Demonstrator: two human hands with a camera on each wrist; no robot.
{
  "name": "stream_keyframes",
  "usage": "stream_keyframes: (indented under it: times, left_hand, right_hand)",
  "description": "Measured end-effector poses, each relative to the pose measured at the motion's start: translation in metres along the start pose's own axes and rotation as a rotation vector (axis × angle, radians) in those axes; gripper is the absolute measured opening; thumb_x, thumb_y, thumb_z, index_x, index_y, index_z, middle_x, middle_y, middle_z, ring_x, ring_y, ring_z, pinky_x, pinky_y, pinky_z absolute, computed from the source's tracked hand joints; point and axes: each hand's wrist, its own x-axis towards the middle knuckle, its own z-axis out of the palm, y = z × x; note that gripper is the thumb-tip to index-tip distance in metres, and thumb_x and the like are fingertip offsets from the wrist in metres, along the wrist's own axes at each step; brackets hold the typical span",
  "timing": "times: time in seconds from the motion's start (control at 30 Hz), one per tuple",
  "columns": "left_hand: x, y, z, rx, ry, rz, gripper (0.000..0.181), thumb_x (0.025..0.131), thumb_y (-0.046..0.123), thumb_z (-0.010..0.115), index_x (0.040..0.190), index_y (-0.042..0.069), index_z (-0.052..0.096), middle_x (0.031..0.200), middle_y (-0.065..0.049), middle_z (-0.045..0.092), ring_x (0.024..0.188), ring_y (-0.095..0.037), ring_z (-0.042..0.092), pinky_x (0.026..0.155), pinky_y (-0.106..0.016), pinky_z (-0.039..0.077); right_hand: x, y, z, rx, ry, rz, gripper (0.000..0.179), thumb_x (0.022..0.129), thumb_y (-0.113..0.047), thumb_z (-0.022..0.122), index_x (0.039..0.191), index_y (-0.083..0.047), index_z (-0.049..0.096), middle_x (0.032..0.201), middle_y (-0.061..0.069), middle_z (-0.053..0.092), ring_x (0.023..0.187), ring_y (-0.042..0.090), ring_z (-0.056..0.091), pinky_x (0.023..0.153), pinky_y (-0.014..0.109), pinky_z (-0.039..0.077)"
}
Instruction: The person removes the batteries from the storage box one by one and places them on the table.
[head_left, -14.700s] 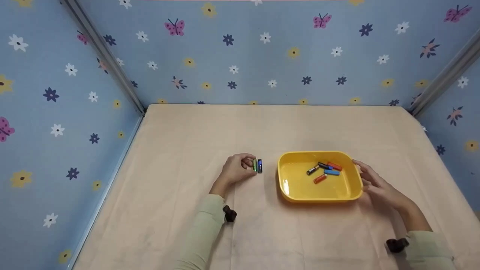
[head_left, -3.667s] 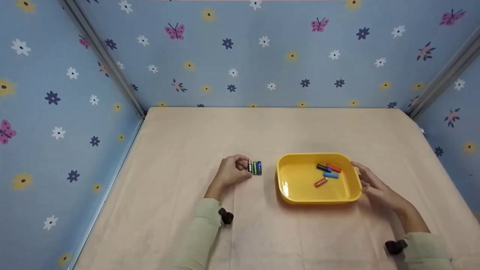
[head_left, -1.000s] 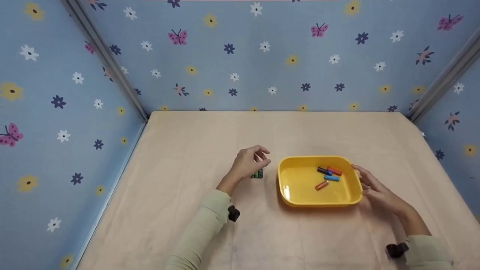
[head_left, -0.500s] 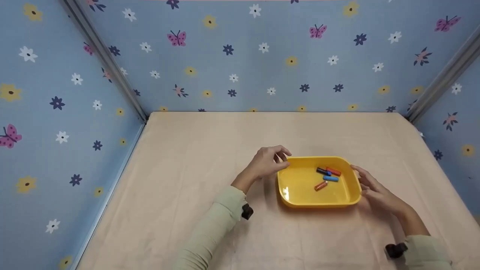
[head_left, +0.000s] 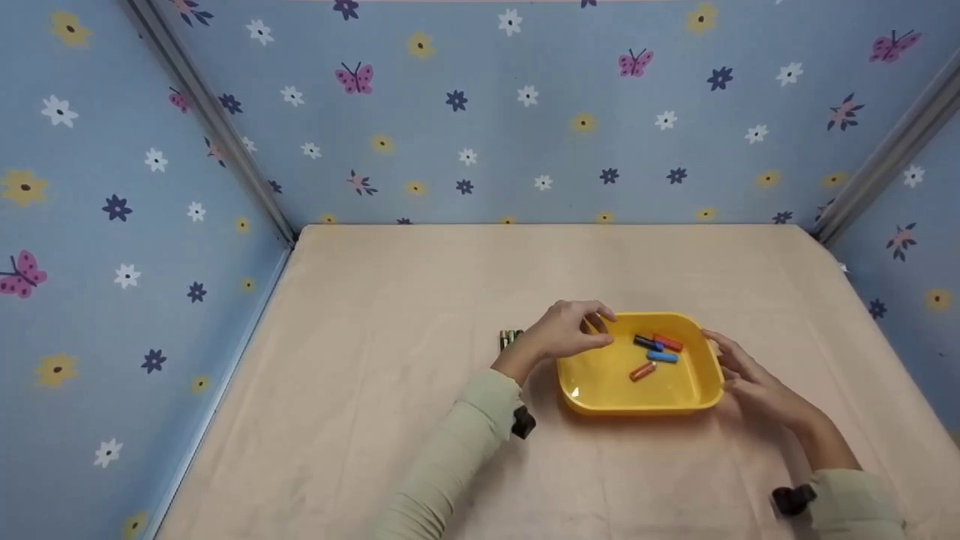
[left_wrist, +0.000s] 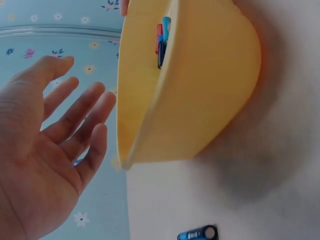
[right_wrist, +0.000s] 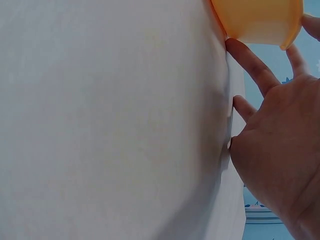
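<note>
My left hand [head_left: 566, 330] hovers over the left end of a yellow plastic tub [head_left: 600, 397], its fingers loosely bent with nothing between them. The left wrist view shows that hand beside the tub's rim, palm bare. Inside the tub lie several small batteries: a black-and-blue one [head_left: 647, 342], a red one [head_left: 669, 343], a light blue one [head_left: 662, 357] and an orange one [head_left: 643, 371]. My right hand [head_left: 765, 386] touches the tub's right end with extended fingers. Left of the tub a short row of batteries [head_left: 504, 340] is partly hidden behind my left hand.
A cream cloth [head_left: 405, 300] covers the table. Blue flowered panels [head_left: 495, 127] stand at the back and both sides, with grey posts [head_left: 217, 127] at the corners. Each wrist wears a small black camera [head_left: 523, 422].
Over eleven seconds, a black-and-gold battery left the tub and joined the row on the cloth. Since then my left hand has moved right, over the tub. My right hand stays at its end.
</note>
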Motion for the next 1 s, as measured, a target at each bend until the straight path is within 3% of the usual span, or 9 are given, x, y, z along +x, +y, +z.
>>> stream_keyframes:
  times: [0.03, 0.27, 0.5, 0.67, 0.7, 0.77, 0.87, 0.93, 1.0]
  left_hand:
    - [0.002, 0.001, 0.002, 0.002, -0.015, -0.008, 0.036, 0.109, 0.026, 0.077, 0.143, 0.014, 0.074, 0.134, -0.009, 0.081, 0.122, -0.021, 0.077, 0.105, -0.026, 0.063]
    - [0.011, 0.006, 0.009, 0.026, -0.132, -0.037, 0.049, 0.11, 0.028, 0.076, 0.156, 0.014, 0.067, 0.142, -0.01, 0.079, 0.131, -0.027, 0.076, 0.112, -0.032, 0.062]
    - [0.022, 0.006, 0.02, 0.017, -0.308, -0.109, 0.061, 0.107, 0.026, 0.08, 0.164, 0.018, 0.06, 0.155, -0.01, 0.073, 0.146, -0.027, 0.068, 0.12, -0.036, 0.058]
    - [0.029, -0.002, 0.031, -0.005, -0.347, -0.104, 0.064, 0.103, 0.02, 0.085, 0.162, 0.017, 0.062, 0.155, -0.012, 0.073, 0.148, -0.027, 0.067, 0.124, -0.036, 0.055]
    - [0.03, -0.003, 0.032, -0.009, -0.345, -0.107, 0.064, 0.103, 0.02, 0.085, 0.162, 0.017, 0.062, 0.154, -0.011, 0.073, 0.148, -0.027, 0.066, 0.125, -0.036, 0.054]
    - [0.033, -0.004, 0.035, -0.018, -0.339, -0.118, 0.064, 0.102, 0.02, 0.086, 0.161, 0.018, 0.063, 0.153, -0.01, 0.074, 0.147, -0.025, 0.067, 0.127, -0.036, 0.052]
    - [0.038, -0.005, 0.04, -0.061, -0.324, -0.133, 0.063, 0.101, 0.017, 0.087, 0.16, 0.018, 0.064, 0.15, -0.009, 0.076, 0.143, -0.024, 0.069, 0.127, -0.036, 0.053]
    - [0.04, -0.006, 0.044, -0.099, -0.316, -0.151, 0.062, 0.101, 0.016, 0.087, 0.159, 0.018, 0.066, 0.148, -0.008, 0.077, 0.139, -0.022, 0.07, 0.125, -0.036, 0.054]
    - [0.041, -0.008, 0.048, -0.136, -0.309, -0.167, 0.061, 0.1, 0.015, 0.087, 0.158, 0.017, 0.067, 0.146, -0.008, 0.078, 0.135, -0.02, 0.072, 0.124, -0.036, 0.055]
  right_hand:
    - [0.0, 0.0, 0.0, 0.002, -0.005, -0.01, 0.085, 0.108, -0.007, 0.055, 0.182, -0.023, 0.016, 0.187, 0.027, 0.023, 0.162, 0.031, 0.043, 0.124, 0.093, 0.017]
    - [0.001, 0.002, 0.001, 0.007, -0.002, -0.078, 0.078, 0.112, -0.012, 0.055, 0.181, -0.02, 0.02, 0.186, 0.027, 0.023, 0.138, -0.022, 0.043, 0.123, 0.093, 0.017]
    - [0.001, 0.003, 0.0, -0.013, -0.001, -0.098, 0.079, 0.111, -0.01, 0.054, 0.181, -0.02, 0.02, 0.187, 0.025, 0.022, 0.137, -0.027, 0.04, 0.126, 0.09, 0.022]
    - [0.0, 0.002, 0.0, -0.001, -0.005, -0.092, 0.08, 0.11, -0.007, 0.053, 0.181, -0.019, 0.019, 0.186, 0.03, 0.021, 0.136, -0.027, 0.038, 0.123, 0.094, 0.018]
    - [0.0, 0.002, -0.001, -0.002, -0.005, -0.092, 0.079, 0.111, -0.008, 0.053, 0.181, -0.019, 0.018, 0.186, 0.03, 0.021, 0.145, -0.017, 0.044, 0.122, 0.094, 0.018]
    - [0.0, 0.002, -0.002, -0.004, -0.002, -0.094, 0.078, 0.113, -0.01, 0.054, 0.181, -0.019, 0.019, 0.186, 0.031, 0.02, 0.146, -0.017, 0.043, 0.122, 0.094, 0.017]
    - [0.0, 0.002, -0.002, 0.002, 0.003, -0.087, 0.077, 0.114, -0.012, 0.054, 0.181, -0.019, 0.019, 0.186, 0.03, 0.018, 0.165, 0.025, 0.044, 0.121, 0.095, 0.016]
    - [0.0, 0.002, -0.001, 0.003, 0.002, -0.083, 0.078, 0.112, -0.009, 0.054, 0.181, -0.019, 0.019, 0.187, 0.03, 0.018, 0.167, 0.042, 0.041, 0.121, 0.095, 0.017]
    - [0.0, 0.002, 0.0, 0.003, -0.001, -0.077, 0.078, 0.112, -0.01, 0.054, 0.181, -0.019, 0.018, 0.187, 0.03, 0.018, 0.162, 0.069, 0.026, 0.121, 0.096, 0.017]
